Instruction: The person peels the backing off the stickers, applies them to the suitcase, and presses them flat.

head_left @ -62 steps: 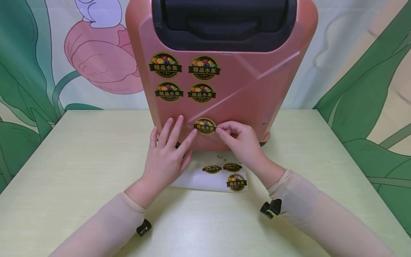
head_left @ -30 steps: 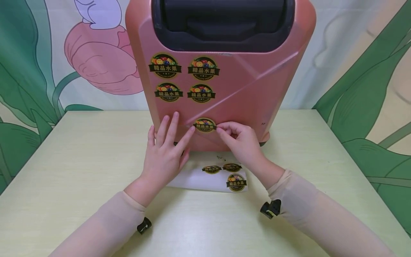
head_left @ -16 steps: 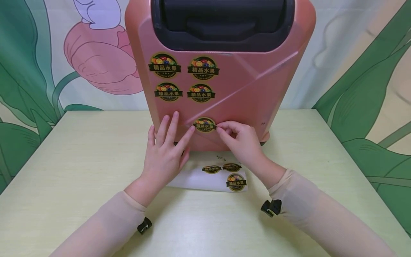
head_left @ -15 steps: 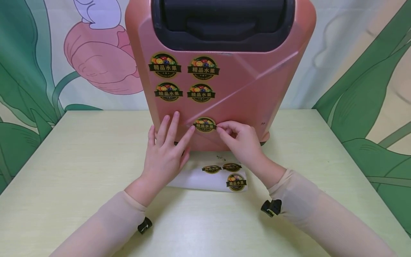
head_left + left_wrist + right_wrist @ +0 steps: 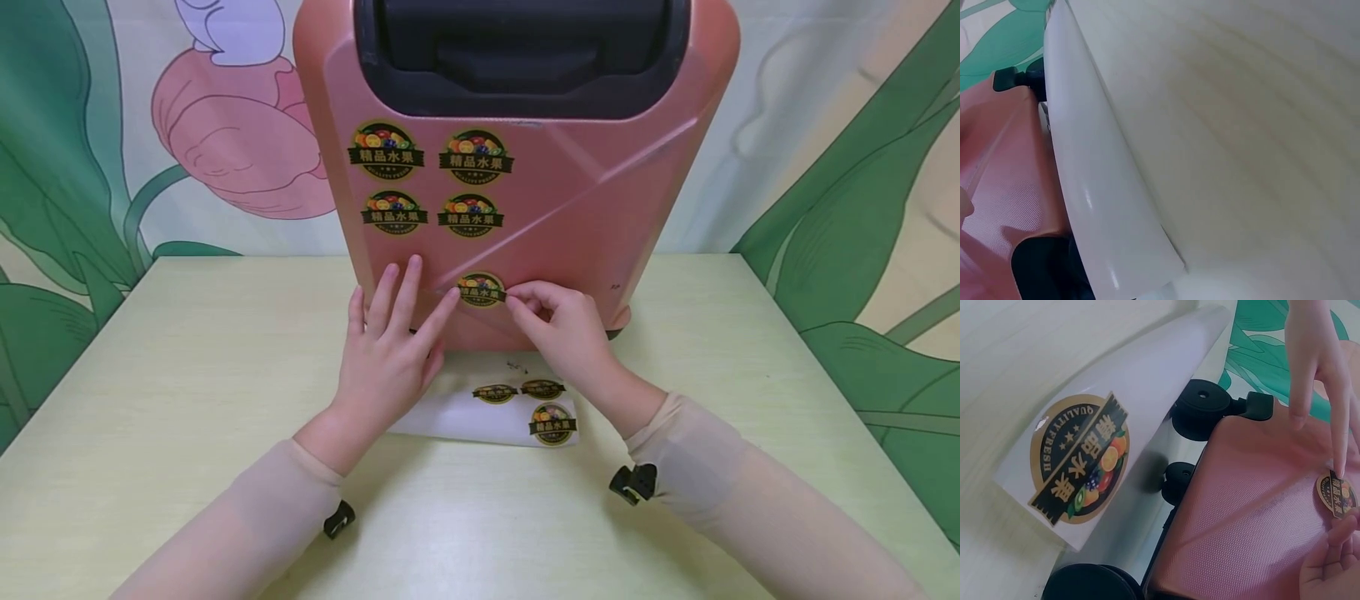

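Observation:
A round fruit sticker (image 5: 481, 289) with a dark banner lies against the lower face of the pink suitcase (image 5: 577, 200). My right hand (image 5: 566, 329) pinches its right end between thumb and index finger. The left hand (image 5: 382, 362) is spread on the suitcase with straight fingers, and its index fingertip touches the sticker's left end. In the right wrist view the same sticker (image 5: 1337, 492) shows between both hands' fingertips. Whether it is fully stuck down cannot be told. Higher up, several matching stickers (image 5: 386, 150) sit in two rows.
A white sticker sheet (image 5: 457, 421) with a few fruit stickers (image 5: 552, 424) lies on the table (image 5: 187, 375) before the suitcase. Its edge curls up near the black wheels (image 5: 1200, 406). A printed curtain (image 5: 240, 142) hangs behind.
The left hand has shifted slightly, and its index fingertip now covers a bit more of the sticker's left end. The right hand keeps its pinch almost unmoved.

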A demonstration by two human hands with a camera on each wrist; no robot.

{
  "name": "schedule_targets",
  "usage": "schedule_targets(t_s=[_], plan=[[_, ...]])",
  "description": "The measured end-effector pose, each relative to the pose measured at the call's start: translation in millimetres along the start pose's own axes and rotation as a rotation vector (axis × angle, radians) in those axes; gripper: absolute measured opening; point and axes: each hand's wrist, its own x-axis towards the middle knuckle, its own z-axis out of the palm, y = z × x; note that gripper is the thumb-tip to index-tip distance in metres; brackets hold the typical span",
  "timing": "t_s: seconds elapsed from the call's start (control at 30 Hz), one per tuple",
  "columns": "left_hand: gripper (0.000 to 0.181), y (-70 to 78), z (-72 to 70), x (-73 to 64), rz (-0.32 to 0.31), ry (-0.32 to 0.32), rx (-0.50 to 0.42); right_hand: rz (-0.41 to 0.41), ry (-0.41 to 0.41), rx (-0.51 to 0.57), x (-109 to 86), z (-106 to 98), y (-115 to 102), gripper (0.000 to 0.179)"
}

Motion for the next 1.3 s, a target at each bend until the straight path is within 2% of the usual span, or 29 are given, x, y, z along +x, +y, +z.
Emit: schedule_targets(t_s=[0.13, 0.37, 0.47, 0.6, 0.73, 0.8, 0.9, 1.0, 1.07, 1.13, 1.3], plan=[[0.064, 0.2, 1.6, 2.0, 0.006, 0.029, 0.007, -0.016, 0.009, -0.002, 0.5, 1, 1, 0.011], [0.062, 0.3, 0.4, 3.8, 0.006, 0.024, 0.009, -0.048, 0.021, -0.060, 0.4, 1, 1, 0.011], [0.063, -1.0, 1.0, 3.1, 0.004, 0.019, 0.008, -0.099, 0.041, -0.171, -0.2, 0, -1, 0.013], [0.062, -1.4, 2.2, 2.5, 0.002, 0.015, 0.003, -0.194, 0.086, -0.369, -1.2, -1, -6, 0.014], [0.061, -0.5, 2.9, 2.7, 0.000, 0.012, -0.001, -0.260, 0.125, -0.490, -1.1, -3, -9, 0.013], [0.061, -0.5, 2.8, 2.5, 0.003, 0.004, 0.002, -0.329, 0.170, -0.504, 1.2, -7, -11, 0.013], [0.061, -1.0, 3.3, 2.9, 0.026, -0.001, 0.002, -0.507, 0.287, -0.439, 10.7, -21, -17, 0.014], [0.060, -4.8, 3.8, 2.9, 0.061, 0.016, -0.002, -0.707, 0.397, -0.376, 27.6, -40, -32, 0.020], [0.061, -8.2, 4.1, 2.9, 0.090, 0.025, -0.008, -0.773, 0.443, -0.397, 39.1, -52, -44, 0.026], [0.064, -11.1, 5.0, 2.5, 0.123, 0.020, -0.009, -0.780, 0.437, -0.480, 49.1, -62, -55, 0.033], [0.067, -13.7, 10.3, 3.1, 0.223, -0.036, 0.044, -0.682, 0.337, -0.719, 62.5, -73, -67, 0.049]])
